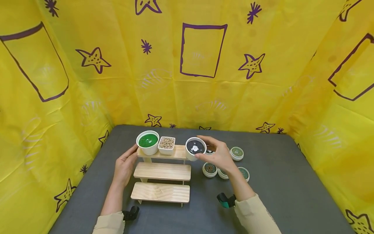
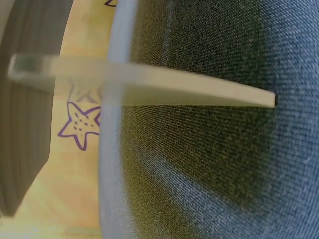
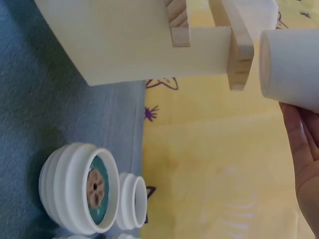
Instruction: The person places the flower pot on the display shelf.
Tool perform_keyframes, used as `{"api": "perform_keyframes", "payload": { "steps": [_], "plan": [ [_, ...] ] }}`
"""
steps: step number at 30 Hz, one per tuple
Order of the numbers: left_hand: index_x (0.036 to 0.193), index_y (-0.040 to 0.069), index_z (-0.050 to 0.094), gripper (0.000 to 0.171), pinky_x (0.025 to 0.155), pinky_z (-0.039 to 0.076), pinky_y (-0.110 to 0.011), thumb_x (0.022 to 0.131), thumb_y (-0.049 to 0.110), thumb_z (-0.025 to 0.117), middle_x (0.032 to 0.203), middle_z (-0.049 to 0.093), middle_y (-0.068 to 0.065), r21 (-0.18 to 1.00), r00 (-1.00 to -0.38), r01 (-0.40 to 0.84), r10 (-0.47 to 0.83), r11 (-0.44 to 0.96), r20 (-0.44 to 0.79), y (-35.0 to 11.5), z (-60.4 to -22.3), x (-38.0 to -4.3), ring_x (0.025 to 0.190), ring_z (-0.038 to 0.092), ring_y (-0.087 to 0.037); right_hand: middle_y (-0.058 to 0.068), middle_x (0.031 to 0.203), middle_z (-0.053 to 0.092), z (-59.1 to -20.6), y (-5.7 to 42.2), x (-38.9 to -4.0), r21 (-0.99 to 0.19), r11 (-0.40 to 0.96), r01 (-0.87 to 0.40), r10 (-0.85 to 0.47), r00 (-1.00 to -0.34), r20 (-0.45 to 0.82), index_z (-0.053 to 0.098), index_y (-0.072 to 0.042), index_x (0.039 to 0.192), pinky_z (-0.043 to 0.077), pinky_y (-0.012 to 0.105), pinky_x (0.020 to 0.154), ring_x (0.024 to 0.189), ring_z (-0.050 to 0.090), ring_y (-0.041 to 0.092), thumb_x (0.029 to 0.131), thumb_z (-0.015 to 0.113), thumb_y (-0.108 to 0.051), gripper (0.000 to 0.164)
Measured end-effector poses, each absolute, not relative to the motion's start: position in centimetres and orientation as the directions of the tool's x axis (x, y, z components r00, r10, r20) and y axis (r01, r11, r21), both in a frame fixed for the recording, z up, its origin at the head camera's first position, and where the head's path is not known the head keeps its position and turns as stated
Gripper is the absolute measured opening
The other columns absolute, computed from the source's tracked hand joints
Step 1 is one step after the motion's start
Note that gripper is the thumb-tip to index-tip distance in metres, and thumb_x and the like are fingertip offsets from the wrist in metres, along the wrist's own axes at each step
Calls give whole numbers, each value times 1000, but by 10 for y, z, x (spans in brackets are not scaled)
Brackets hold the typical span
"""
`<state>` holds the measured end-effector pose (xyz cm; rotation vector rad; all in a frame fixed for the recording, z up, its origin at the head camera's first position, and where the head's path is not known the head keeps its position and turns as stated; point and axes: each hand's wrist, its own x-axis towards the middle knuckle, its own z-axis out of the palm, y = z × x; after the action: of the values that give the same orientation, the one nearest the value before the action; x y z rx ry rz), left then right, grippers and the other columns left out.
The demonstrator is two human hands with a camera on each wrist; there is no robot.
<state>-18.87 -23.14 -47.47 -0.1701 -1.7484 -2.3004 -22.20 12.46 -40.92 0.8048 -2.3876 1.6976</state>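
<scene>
A three-tier wooden stand point(image 1: 162, 171) stands on the table. On its top shelf are a white cup with glossy green contents point(image 1: 148, 140) and a square white bowl of speckled bits point(image 1: 167, 143). My right hand point(image 1: 219, 156) holds a white cup with dark contents and a white spot point(image 1: 195, 147) between thumb and fingers, at the right end of the top shelf. In the right wrist view this cup point(image 3: 294, 67) is apart from the shelf end. My left hand point(image 1: 125, 167) is at the shelf's left end beside the green cup, fingers extended; their exact contact is hidden.
Several small ridged white pots, among them one with a brown flower shape point(image 1: 209, 169) and one with green contents point(image 1: 236, 153), stand on the grey table point(image 1: 277, 182) right of the stand. Yellow patterned cloth point(image 1: 201, 97) encloses the back and sides.
</scene>
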Motion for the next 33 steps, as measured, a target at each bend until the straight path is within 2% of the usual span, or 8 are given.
{"api": "perform_keyframes", "payload": {
  "steps": [10, 15, 22, 29, 33],
  "plan": [
    [143, 0, 48, 42, 99, 46, -6, 102, 5, 49, 121, 65, 24, 950, -970, 229, -128, -212, 205, -232, -475, -188, 116, 58, 10, 9, 128, 68, -400, 110, -229, -848, 292, -443, -343, -876, 340, 60, -12, 136, 59, 30, 88, 105, 69, 23, 78, 83, -21, 63],
    [145, -9, 40, 47, 99, 46, -6, 102, 7, 49, 121, 64, 24, 954, -973, 219, -123, -204, 197, -232, -475, -188, 116, 58, 11, 8, 128, 68, -398, 103, -232, -849, 303, -433, -347, -880, 325, 60, -15, 136, 59, 40, 88, 102, 69, 22, 79, 83, -22, 63],
    [146, -5, 42, 46, 98, 46, -5, 102, 8, 49, 121, 64, 26, 957, -975, 206, -128, -205, 182, -232, -476, -188, 116, 58, 12, 6, 127, 68, -399, 96, -234, -860, 316, -401, -348, -892, 289, 60, -20, 136, 58, 27, 83, 103, 69, 21, 78, 84, -29, 63],
    [145, -4, 44, 45, 98, 46, -6, 102, 8, 50, 121, 65, 25, 955, -973, 216, -131, -204, 192, -232, -476, -188, 116, 58, 11, 4, 127, 68, -401, 92, -234, -852, 348, -391, -338, -900, 275, 60, -21, 137, 59, 32, 81, 102, 69, 23, 78, 84, -31, 64],
    [142, 1, 49, 41, 98, 46, -6, 102, 7, 50, 121, 65, 24, 950, -970, 229, -132, -212, 204, -231, -475, -188, 116, 59, 10, 4, 128, 67, -403, 91, -234, -857, 349, -378, -326, -907, 267, 60, -21, 136, 59, 33, 81, 102, 69, 23, 78, 84, -30, 64]
  ]
}}
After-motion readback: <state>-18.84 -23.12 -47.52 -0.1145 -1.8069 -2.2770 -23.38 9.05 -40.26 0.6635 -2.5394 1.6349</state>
